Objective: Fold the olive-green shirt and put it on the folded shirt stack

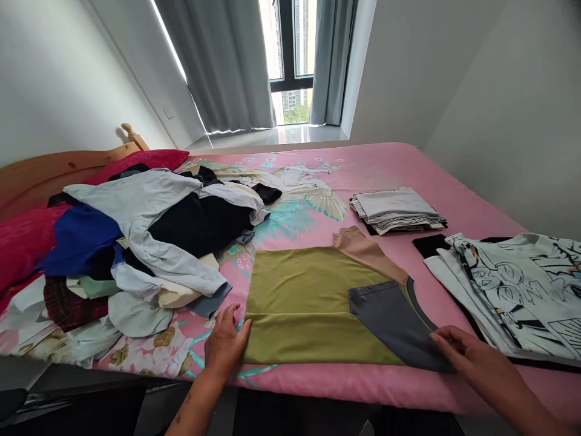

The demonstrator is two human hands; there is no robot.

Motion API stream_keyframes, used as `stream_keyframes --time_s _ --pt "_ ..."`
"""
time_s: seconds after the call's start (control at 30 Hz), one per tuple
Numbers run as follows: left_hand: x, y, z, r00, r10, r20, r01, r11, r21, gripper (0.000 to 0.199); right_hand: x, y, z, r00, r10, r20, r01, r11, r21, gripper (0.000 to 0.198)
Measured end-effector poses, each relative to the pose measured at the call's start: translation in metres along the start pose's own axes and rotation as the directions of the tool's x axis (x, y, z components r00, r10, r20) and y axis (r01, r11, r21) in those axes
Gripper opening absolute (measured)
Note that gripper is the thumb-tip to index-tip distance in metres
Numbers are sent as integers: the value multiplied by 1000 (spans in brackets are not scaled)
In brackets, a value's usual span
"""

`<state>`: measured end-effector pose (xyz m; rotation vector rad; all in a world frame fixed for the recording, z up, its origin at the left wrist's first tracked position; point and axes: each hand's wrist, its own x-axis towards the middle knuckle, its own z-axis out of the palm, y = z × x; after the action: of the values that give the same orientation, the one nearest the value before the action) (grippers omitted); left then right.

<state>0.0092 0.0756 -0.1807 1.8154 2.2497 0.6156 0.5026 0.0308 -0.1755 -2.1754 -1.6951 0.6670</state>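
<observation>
Olive-green fabric T-shirt [295, 284] lies flat on the pink-sheeted bed [381, 163]. Your left hand [226, 338], loosely open, touches its hem [251, 293]; your right hand [458, 348] pinches near its collar [416, 304]. Tension evenly; align edges.

A green shirt [295, 290] is laid flat on the pink bed [385, 160], between the left grip [226, 339] and the right grip [463, 351]. Clothes [186, 224] are heaped beyond the left grip, beside red pillows [27, 242]. A folded stack [399, 206] is set beyond the right grip; printed shirts [517, 284] are piled nearer to it.
</observation>
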Motion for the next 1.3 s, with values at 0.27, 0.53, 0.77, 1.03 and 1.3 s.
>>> stream_keyframes --time_s 0.27,0.53,0.77,1.03,1.3 --pt "46 -11 28 903 423 -73 -425 905 -12 31 101 -75 8 941 -331 -65 329 943 -39 28" --pt "148 3 46 930 358 84 -362 931 47 38 241 -117 36 900 -421 -110 399 900 -177 35" --pt "189 23 64 958 230 174 -257 954 156 38 310 -120 65 949 -310 -50 290 927 -239 44" --pt "211 25 68 954 208 216 -243 958 150 32 325 -130 64 990 -137 -43 126 973 -191 24" --pt "178 34 22 929 317 190 -325 945 15 23 251 -124 12 962 -240 -129 246 969 35 14"
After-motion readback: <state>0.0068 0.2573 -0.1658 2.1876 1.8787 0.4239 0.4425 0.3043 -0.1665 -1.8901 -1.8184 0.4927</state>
